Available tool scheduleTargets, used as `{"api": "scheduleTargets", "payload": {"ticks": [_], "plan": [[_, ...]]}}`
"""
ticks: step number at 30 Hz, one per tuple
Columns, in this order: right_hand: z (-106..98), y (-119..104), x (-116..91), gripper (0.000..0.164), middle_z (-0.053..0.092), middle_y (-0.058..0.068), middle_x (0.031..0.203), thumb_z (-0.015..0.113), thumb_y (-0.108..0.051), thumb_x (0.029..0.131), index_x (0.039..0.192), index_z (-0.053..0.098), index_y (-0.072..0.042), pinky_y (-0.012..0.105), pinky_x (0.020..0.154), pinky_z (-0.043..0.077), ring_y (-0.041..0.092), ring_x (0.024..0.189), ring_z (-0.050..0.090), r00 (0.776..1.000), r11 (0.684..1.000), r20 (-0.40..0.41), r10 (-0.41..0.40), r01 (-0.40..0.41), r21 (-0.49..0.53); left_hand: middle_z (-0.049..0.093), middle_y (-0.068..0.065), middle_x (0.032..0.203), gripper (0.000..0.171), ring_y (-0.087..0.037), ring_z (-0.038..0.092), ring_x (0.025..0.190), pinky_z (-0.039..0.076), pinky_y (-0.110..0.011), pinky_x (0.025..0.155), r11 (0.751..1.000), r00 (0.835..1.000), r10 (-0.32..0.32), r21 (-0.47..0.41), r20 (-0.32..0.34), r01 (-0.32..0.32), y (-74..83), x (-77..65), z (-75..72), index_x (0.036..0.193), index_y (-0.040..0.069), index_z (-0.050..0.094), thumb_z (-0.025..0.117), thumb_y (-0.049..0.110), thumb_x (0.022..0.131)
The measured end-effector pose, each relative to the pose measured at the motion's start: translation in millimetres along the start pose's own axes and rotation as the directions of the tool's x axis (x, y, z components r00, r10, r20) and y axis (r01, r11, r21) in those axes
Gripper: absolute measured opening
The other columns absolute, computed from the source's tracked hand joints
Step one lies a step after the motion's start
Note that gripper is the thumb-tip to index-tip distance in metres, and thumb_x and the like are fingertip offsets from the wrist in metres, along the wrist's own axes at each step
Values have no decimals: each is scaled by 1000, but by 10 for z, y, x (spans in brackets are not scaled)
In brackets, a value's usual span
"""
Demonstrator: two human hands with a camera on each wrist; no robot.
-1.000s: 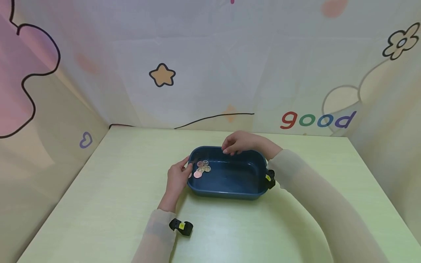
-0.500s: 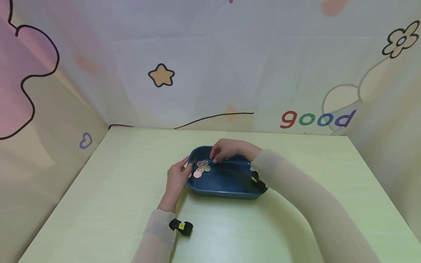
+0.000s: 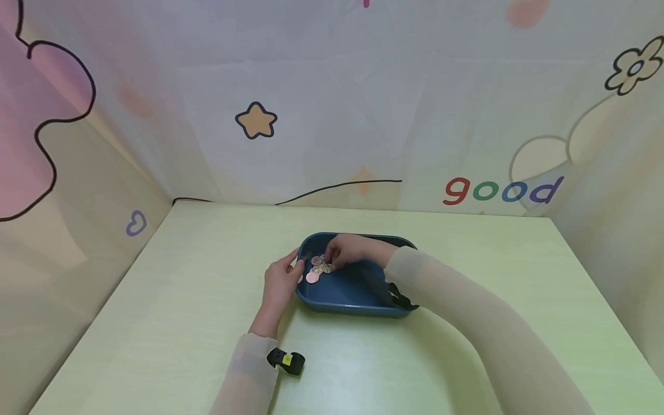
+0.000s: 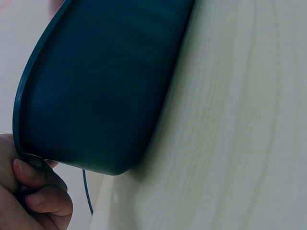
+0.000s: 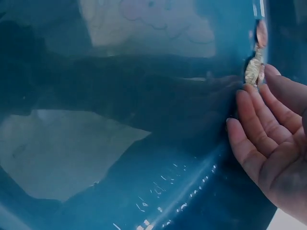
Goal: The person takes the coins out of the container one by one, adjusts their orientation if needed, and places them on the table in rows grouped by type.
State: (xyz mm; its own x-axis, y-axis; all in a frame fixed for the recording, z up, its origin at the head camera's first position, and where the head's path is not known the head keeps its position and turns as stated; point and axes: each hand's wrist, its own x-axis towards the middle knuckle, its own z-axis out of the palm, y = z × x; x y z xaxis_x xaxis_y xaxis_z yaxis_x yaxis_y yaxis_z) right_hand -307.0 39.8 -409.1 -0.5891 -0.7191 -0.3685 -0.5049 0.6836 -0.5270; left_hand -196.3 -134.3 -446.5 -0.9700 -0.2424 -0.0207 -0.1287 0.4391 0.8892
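A dark blue rectangular basin [image 3: 355,288] stands on the table. My left hand [image 3: 277,285] holds its left end, thumb over the rim and fingers outside. In the left wrist view, curled fingers [image 4: 45,194] grip the basin's rim corner. Several coins [image 3: 312,277], silvery and coppery, lie in a small pile at the basin's left end. My right hand [image 3: 353,249] reaches down inside, its fingertips at that pile. The right wrist view shows the coins [image 5: 252,72] edge-on by the thumb and fingertips, which stand apart. Part of the pile is hidden by the hand.
The pale wood-grain table [image 3: 207,259] extends around the basin. A printed cloth [image 3: 321,115] hangs behind and at both sides. A black wrist strap [image 3: 287,361] sits on the left sleeve, and the right forearm crosses the basin's right end.
My right hand has moved left and down from the basin's back rim to the coins. My left hand and the basin have stayed in place.
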Motion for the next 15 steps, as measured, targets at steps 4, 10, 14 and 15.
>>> {"api": "scheduleTargets", "payload": {"ticks": [4, 10, 14, 15], "plan": [[62, 0, 49, 29, 75, 14, 102, 73, -12, 92, 118, 71, 1, 23, 78, 53, 12, 83, 64, 1000, 999, -29, 3, -4, -36, 37, 6, 56, 42, -8, 34, 47, 29, -21, 49, 1000, 1000, 1, 1, -4, -1, 0, 3, -7, 139, 4, 63, 60, 14, 98], [129, -7, 96, 23, 68, 7, 90, 76, -14, 90, 109, 71, -2, 20, 70, 44, 11, 76, 56, 997, 996, -74, -4, -3, -94, 39, 6, 58, 42, -9, 35, 49, 30, -21, 50, 1000, 1000, 5, 2, -3, -5, 5, 10, -2, 139, 3, 63, 61, 14, 99], [153, -22, 110, 19, 66, 6, 88, 77, -14, 90, 104, 70, -3, 20, 69, 42, 12, 76, 54, 997, 993, -80, 2, -11, -115, 39, 5, 58, 42, -9, 35, 49, 30, -22, 50, 1000, 1000, 1, 3, 0, -1, -1, 10, -6, 139, 3, 63, 61, 14, 99], [155, -27, 113, 18, 66, 6, 88, 77, -13, 90, 103, 70, -3, 20, 69, 42, 12, 76, 54, 997, 993, -79, 4, -13, -116, 39, 5, 58, 42, -10, 35, 50, 30, -22, 50, 1000, 1000, 2, 4, 1, -2, -2, 10, -8, 139, 3, 63, 61, 14, 99]]}}
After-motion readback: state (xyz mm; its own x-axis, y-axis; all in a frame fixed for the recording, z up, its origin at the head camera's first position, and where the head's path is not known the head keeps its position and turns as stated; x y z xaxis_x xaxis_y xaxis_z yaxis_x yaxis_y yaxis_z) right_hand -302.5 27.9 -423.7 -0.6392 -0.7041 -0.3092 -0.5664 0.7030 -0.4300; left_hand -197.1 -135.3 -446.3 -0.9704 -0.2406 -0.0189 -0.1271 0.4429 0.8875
